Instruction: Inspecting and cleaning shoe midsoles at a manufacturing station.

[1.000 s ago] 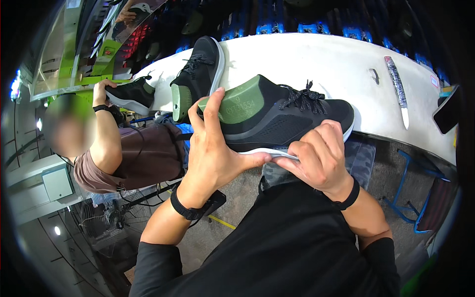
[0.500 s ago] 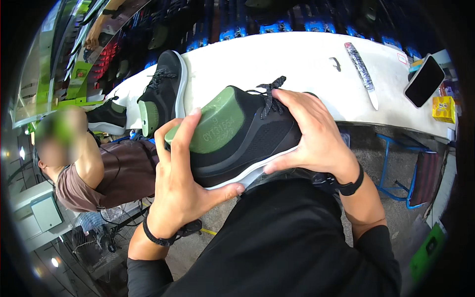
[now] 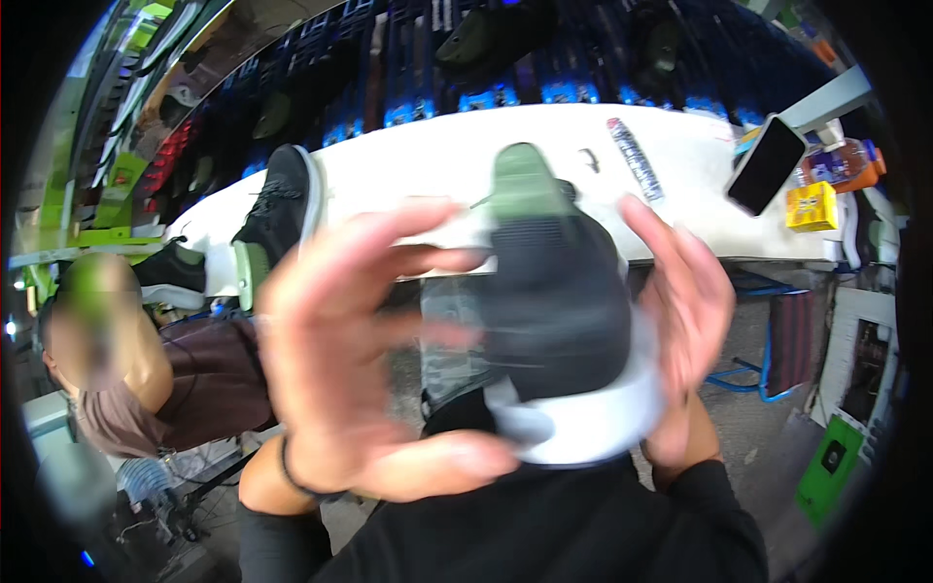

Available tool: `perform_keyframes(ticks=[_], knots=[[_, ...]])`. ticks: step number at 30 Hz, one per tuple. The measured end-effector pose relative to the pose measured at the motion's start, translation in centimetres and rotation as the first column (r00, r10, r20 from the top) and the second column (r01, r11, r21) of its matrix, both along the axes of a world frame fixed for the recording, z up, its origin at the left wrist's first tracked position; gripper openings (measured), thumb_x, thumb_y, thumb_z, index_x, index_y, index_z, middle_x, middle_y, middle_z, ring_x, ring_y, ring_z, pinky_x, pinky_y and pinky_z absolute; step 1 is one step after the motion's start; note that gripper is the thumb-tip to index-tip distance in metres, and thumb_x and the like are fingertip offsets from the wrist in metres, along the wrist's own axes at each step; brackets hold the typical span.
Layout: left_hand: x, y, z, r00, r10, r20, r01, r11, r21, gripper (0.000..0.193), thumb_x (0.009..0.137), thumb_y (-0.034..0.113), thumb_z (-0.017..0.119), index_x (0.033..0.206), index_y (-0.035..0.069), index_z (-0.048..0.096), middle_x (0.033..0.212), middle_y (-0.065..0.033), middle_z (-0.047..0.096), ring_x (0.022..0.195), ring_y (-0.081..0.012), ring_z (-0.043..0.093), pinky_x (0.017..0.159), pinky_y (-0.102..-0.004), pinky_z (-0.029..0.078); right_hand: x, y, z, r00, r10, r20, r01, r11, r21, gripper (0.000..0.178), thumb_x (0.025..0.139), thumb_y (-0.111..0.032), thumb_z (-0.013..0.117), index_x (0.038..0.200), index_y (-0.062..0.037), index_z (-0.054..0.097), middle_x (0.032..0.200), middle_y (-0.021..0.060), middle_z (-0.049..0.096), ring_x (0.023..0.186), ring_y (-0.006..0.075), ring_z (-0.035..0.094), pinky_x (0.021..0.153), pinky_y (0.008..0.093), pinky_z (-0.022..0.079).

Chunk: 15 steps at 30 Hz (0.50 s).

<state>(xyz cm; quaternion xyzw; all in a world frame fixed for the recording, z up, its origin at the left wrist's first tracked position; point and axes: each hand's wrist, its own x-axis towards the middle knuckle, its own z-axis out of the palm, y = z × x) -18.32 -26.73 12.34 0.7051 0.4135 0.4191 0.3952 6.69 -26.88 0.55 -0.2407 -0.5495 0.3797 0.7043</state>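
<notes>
At the white bench's (image 3: 418, 155) near edge, the black shoe (image 3: 559, 311) calls for steady, even support between the left hand (image 3: 330, 360), fingers spread wide, and right hand (image 3: 688, 306), fingers extended alongside, any grip too blurred to judge.

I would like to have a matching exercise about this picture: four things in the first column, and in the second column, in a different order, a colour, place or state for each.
Column one
1. centre shoe
2. phone
3. small box
4. knife

Column two
A. yellow, toward the right end of the white table
B. patterned handle, lying to the left of the dark screen
C. black, between the two hands, with a green last in it
D. dark screen facing up

Right pairs: 1-C, 2-D, 3-A, 4-B
</notes>
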Motion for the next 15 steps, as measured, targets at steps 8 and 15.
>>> perform_keyframes(ticks=[8, 15], knots=[[11.3, 7.0, -14.4, 0.986, -0.113, -0.124, 0.147, 0.937, 0.316, 0.092, 0.087, 0.070, 0.076, 0.138, -0.005, 0.061, 0.112, -0.0258, 0.073, 0.100, -0.0395, 0.074, 0.079, -0.0434, 0.060, 7.3, -8.5, 4.7, 0.980, -0.158, 0.122, 0.199, 0.802, -0.563, 0.137, 0.065, -0.032, 0.106, 0.168, 0.0028, 0.022, 0.162, 0.0221, 0.047, 0.147, 0.0333, 0.053, 0.123, 0.0467, 0.042], [14.0, 9.4, -13.5, 0.968, -0.245, -0.060, 0.249, 0.966, 0.069, 0.050, 0.095, 0.045, 0.072, 0.123, 0.004, 0.068, 0.096, -0.0224, 0.076, 0.085, -0.0405, 0.077, 0.076, -0.0437, 0.061, 9.2, -9.4, 2.0, 0.949, -0.303, 0.082, 0.289, 0.741, -0.606, 0.129, 0.068, -0.030, 0.101, 0.168, -0.0011, 0.024, 0.153, 0.0139, 0.053, 0.141, 0.0254, 0.055, 0.118, 0.0411, 0.044]])
